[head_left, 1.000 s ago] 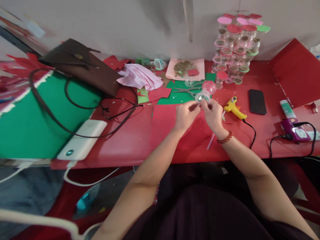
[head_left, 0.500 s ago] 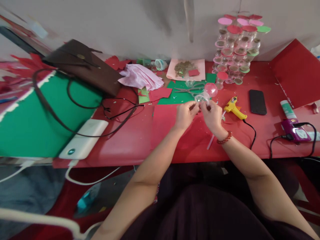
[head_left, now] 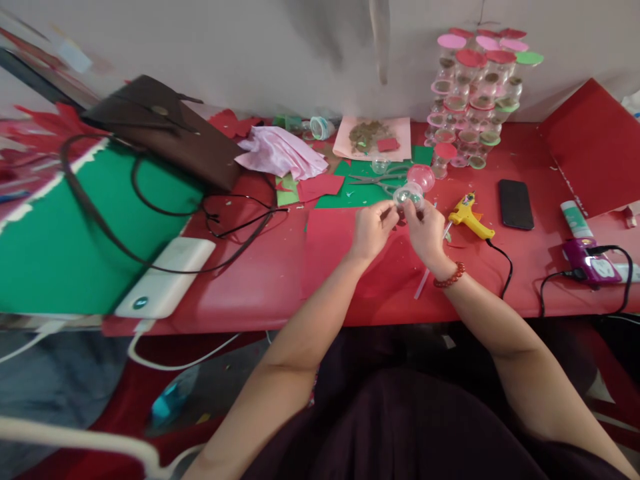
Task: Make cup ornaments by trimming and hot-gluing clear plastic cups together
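Note:
Between my hands is a small clear plastic cup (head_left: 407, 194), its round rim facing up toward me. A cup with a red-pink round end (head_left: 421, 177) sits right behind it; I cannot tell whether the two are joined. My right hand (head_left: 425, 227) grips the clear cup with thumb and fingers. My left hand (head_left: 373, 227) is closed in a pinch at the cup's left edge; what its fingertips hold, if anything, is too small to make out. Red paper (head_left: 330, 247) lies below the hands. Just right is a yellow glue gun (head_left: 470, 217).
Behind the hands lie scissors (head_left: 375, 179) on green paper and a pink sheet (head_left: 345, 143) bearing brown bits. A stack of joined cups (head_left: 467, 100) stands at the back right. A phone (head_left: 516, 204), a purple power adapter (head_left: 593, 261), a brown bag (head_left: 170, 133) and a white power bank (head_left: 170, 277) surround the work.
The clear cup has tilted so its round opening faces up more, and my right thumb now lies over its near side. My left hand has shifted very slightly.

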A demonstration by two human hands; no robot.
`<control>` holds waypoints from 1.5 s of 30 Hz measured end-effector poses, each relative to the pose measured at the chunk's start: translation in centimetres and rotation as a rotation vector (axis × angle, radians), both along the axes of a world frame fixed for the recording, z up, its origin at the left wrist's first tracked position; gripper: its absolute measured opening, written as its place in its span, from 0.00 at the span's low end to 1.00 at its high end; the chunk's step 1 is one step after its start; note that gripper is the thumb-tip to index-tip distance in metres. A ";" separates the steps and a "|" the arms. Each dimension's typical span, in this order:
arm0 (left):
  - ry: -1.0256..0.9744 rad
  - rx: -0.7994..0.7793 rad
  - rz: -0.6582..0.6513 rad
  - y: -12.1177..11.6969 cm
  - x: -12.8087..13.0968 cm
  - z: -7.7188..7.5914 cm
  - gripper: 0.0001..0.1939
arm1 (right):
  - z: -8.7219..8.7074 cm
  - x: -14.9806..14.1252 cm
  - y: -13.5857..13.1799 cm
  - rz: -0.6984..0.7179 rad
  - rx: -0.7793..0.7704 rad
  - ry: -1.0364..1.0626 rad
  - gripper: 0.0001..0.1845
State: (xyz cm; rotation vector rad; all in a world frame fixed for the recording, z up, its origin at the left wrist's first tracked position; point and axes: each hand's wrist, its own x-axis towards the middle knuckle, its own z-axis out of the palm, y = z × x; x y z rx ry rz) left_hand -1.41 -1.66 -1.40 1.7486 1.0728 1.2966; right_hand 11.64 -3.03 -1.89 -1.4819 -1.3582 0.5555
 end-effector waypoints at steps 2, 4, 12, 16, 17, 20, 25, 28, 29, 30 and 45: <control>-0.009 -0.003 0.013 0.0 0.1 0.0 0.14 | 0.0 -0.1 0.0 -0.010 0.012 -0.004 0.17; -0.019 -0.015 0.020 -0.1 0.1 0.0 0.13 | 0.1 -0.1 0.0 -0.016 0.017 -0.005 0.18; 0.036 0.015 0.013 -0.1 0.0 0.0 0.17 | -0.1 0.0 0.0 -0.036 0.023 -0.034 0.19; 0.056 0.010 0.031 -0.1 -0.1 -0.2 0.15 | -0.2 -0.2 -0.1 -0.047 0.047 -0.056 0.20; 0.053 0.008 0.031 -0.1 -0.1 -0.2 0.15 | -0.2 -0.3 -0.2 -0.049 0.049 -0.061 0.21; 0.055 0.023 0.059 -0.3 -0.1 -0.1 0.14 | -0.2 -0.5 -0.2 -0.040 0.049 -0.076 0.21; 0.059 0.015 0.106 -0.4 0.0 0.1 0.12 | 0.0 -0.4 -0.1 -0.042 0.031 -0.070 0.20; 0.033 0.007 0.074 -0.3 0.1 0.1 0.10 | 0.1 0.0 0.1 -0.038 0.026 -0.034 0.18; 0.027 0.010 0.071 -0.3 0.2 0.1 0.09 | 0.1 0.0 0.1 -0.036 0.025 -0.024 0.18; 0.026 0.015 0.072 -0.3 0.2 0.0 0.08 | 0.1 0.1 0.2 -0.036 0.024 -0.017 0.17; 0.195 0.144 0.088 0.0 -0.3 -0.3 0.10 | 0.0 0.0 0.0 -0.046 0.034 -0.053 0.18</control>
